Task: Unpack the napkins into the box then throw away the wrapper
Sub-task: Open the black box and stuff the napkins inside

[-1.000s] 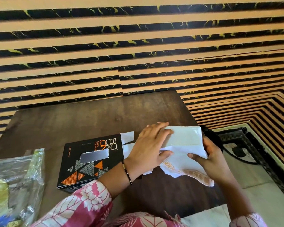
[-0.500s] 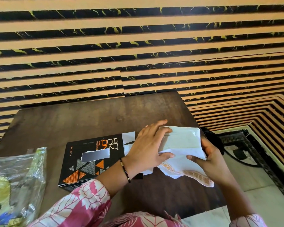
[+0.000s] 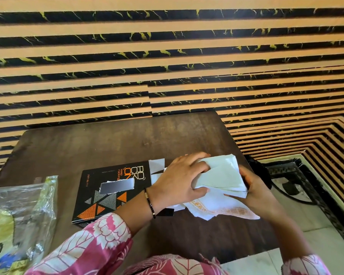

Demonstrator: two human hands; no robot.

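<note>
A stack of white napkins is held between both hands just right of the black box, which lies flat on the brown table with its white end flaps open toward the napkins. My left hand grips the stack's left side with fingers over the top. My right hand holds its right end from below. One loose napkin with an orange pattern lies on the table under the stack. A clear plastic wrapper lies at the table's left front.
The table stands against a wall of black and tan stripes. Its right edge is close to my right hand, with a tiled floor and a dark ornate stand beyond it. A silver tape patch sits on the box lid.
The napkin stack has tilted up on its left side and fanned slightly between my hands. The box and wrapper have not moved.
</note>
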